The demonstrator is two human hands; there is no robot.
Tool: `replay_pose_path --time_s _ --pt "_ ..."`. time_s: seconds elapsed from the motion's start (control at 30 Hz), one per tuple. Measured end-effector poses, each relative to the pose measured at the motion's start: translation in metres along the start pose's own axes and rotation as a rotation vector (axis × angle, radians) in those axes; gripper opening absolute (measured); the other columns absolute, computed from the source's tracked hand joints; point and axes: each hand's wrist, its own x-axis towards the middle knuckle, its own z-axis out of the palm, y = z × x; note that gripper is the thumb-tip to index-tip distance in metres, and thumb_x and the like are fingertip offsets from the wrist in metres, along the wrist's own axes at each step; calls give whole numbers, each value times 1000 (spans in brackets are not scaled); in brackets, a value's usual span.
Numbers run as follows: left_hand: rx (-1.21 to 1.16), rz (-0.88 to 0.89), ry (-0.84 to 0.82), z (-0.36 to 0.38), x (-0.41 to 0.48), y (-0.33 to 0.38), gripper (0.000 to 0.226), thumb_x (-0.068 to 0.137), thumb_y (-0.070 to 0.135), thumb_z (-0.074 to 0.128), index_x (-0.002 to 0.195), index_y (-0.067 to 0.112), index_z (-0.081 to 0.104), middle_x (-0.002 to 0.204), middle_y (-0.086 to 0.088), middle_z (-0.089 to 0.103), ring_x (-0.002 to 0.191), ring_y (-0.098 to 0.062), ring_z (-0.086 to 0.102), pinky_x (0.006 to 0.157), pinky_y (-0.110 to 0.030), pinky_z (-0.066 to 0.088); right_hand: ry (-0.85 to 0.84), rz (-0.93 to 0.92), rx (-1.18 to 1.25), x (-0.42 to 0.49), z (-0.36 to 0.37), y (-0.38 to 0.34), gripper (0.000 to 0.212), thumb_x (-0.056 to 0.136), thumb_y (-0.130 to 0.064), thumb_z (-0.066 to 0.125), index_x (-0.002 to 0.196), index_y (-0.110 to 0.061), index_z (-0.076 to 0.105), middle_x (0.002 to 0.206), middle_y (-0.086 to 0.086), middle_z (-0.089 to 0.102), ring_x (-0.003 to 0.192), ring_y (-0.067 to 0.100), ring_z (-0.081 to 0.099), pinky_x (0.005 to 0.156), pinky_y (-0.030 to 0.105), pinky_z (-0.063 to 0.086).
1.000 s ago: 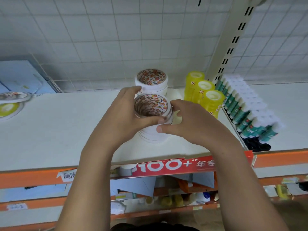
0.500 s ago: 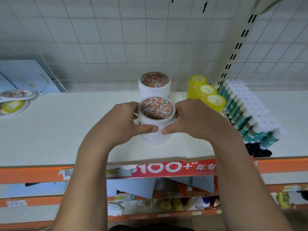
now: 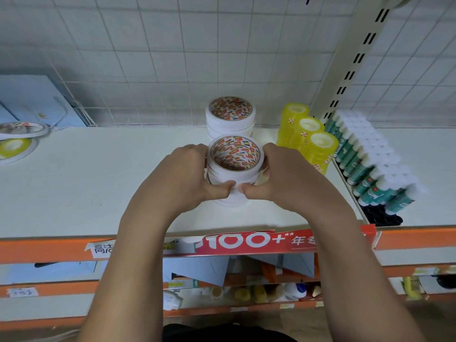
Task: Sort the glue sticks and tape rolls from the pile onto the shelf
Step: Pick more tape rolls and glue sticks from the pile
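A stack of white tape rolls [image 3: 234,166] with red and orange printed cores stands near the middle of the white shelf [image 3: 86,183]. My left hand [image 3: 182,176] grips its left side and my right hand [image 3: 283,176] grips its right side, thumbs meeting on the front. A second white tape stack [image 3: 230,117] stands just behind it. Three stacks of yellow tape rolls [image 3: 306,134] line up to the right. Rows of glue sticks [image 3: 370,164] with white caps and green bodies lie further right.
Loose tape rolls [image 3: 17,137] lie at the shelf's far left beside a blue box [image 3: 32,99]. A wire grid backs the shelf, with a slotted upright post [image 3: 355,60] at right. The orange shelf edge [image 3: 49,248] carries a red sign; lower shelves hold assorted items.
Both hands have kept hold of the front tape stack and settled it on the shelf; the grip slid lower down its sides. The view shifted slightly.
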Motion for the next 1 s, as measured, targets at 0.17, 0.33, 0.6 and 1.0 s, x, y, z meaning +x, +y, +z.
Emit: replay_pose_path --time_s 0.17,0.33,0.6,1.0 --pt "-33 -50 -107 -2 1 -10 58 71 47 79 116 17 60 104 4 61 92 -14 58 82 -35 51 0 38 18 -7 1 2 92 65 -58 79 138 -18 41 126 -1 52 117 18 49 82 24 36" --pt "-13 -91 -125 -6 -5 -28 43 84 36 71 118 14 59 109 1 64 96 -17 59 85 -36 51 138 -40 -44 -14 -11 -12 110 62 -70 72 149 -20 26 138 -4 39 131 19 32 96 22 23" --pt "12 -156 35 -43 -38 -87 26 90 42 61 109 25 63 112 7 62 101 -16 57 87 -39 50 216 -311 110 9 34 -99 49 88 -46 64 131 -25 55 126 -13 55 113 -1 48 89 7 32" --pt "93 -326 134 -124 -93 -268 29 89 43 60 110 22 63 114 -1 57 103 -23 56 87 -41 47 -15 -439 121 76 164 -277 32 93 -36 61 122 -24 61 115 -9 62 105 10 57 90 31 47"
